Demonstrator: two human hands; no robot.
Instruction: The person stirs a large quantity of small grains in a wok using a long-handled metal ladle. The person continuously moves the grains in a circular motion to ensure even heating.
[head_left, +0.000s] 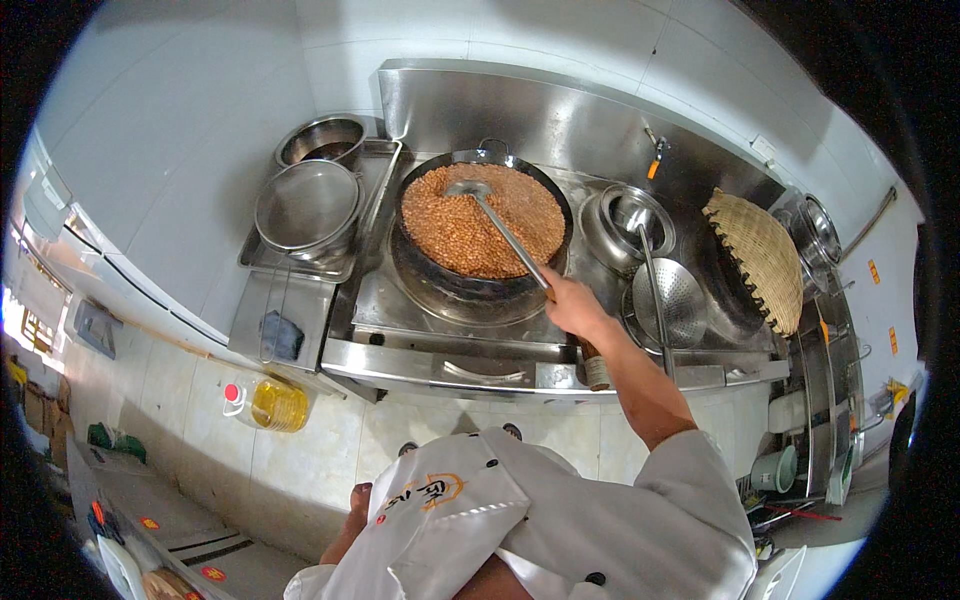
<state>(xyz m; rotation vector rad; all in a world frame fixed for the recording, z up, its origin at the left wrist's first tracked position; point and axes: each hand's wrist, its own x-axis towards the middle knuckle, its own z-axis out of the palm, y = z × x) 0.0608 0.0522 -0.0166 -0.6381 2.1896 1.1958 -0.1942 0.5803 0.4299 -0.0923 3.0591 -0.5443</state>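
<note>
My right hand (576, 306) grips the wooden end of a long-handled metal wok spatula (512, 238). The spatula's head rests on a heap of small reddish-brown peanuts or beans (442, 225). They nearly fill a large black wok (562, 191), which sits over the burner of a stainless steel range (420, 337). Low beside my body hangs my left hand (361, 496), mostly hidden by my white jacket. Its fingers cannot be made out.
Left of the wok, a mesh strainer (307, 202) lies over a pot, near a steel basin (322, 139). To the right are a steel pot (611, 244), perforated skimmer (679, 300) and woven bamboo cover (765, 262). An oil jug (279, 405) stands on the floor.
</note>
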